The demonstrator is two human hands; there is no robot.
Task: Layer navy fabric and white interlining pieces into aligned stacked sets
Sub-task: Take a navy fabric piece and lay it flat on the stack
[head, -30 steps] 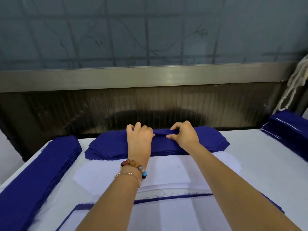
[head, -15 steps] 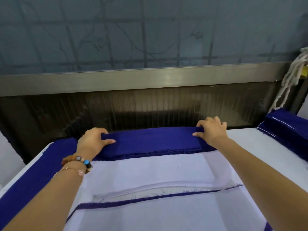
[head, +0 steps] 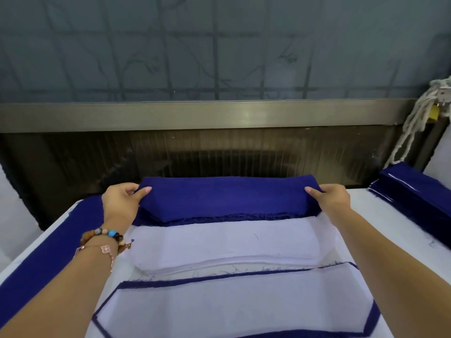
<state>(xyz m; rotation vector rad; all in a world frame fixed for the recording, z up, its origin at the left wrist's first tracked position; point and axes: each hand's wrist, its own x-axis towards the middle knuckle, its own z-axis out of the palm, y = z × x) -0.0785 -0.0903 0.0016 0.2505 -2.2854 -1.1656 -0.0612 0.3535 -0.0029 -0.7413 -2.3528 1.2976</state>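
In the head view, a navy fabric piece [head: 227, 196] is pinched at its ends by the left hand [head: 120, 203] and the right hand [head: 330, 198] and held just above the navy pile [head: 231, 218] at the table's far edge. Nearer, a white interlining stack [head: 224, 242] lies behind one layered set [head: 231, 306], white on navy. The task is judged partly done: the lifted piece is not yet laid, and much fabric is left.

Left hand [head: 120, 203], right hand [head: 333, 200]: pinch grips
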